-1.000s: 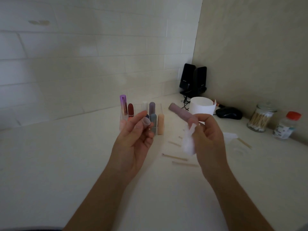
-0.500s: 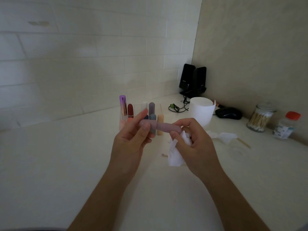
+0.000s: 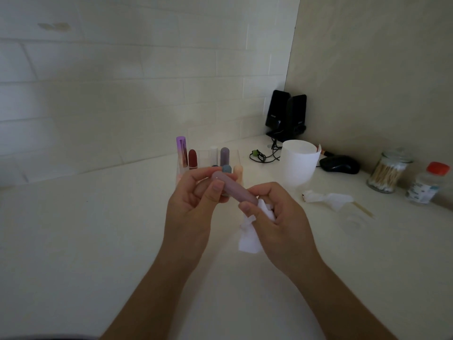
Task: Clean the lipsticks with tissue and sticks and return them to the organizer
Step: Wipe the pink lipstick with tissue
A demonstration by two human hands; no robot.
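Observation:
A mauve lipstick tube [image 3: 236, 190] lies roughly level between both hands, above the counter. My left hand [image 3: 196, 204] pinches its left end with thumb and fingers. My right hand [image 3: 277, 222] grips its right end together with a white tissue [image 3: 250, 239] that hangs below the fingers. Behind the hands stands the clear organizer [image 3: 203, 159] with several upright lipsticks: a purple one [image 3: 182, 150], a dark red one [image 3: 192, 158], a grey-purple one [image 3: 224, 155] and a peach one [image 3: 238, 171]. My left hand hides the organizer's lower front.
A white cup [image 3: 300, 164] stands right of the organizer. A crumpled tissue [image 3: 328, 198] and a wooden stick [image 3: 364, 209] lie to the right. A jar of cotton swabs [image 3: 387, 171], a small red-capped bottle [image 3: 427, 184], a black mouse [image 3: 339, 164] and black speakers [image 3: 285, 115] line the right wall.
The right hand brought the mauve lipstick down from pointing up-left to level, and the left hand took hold of its free end. Both hands sit slightly lower and closer together.

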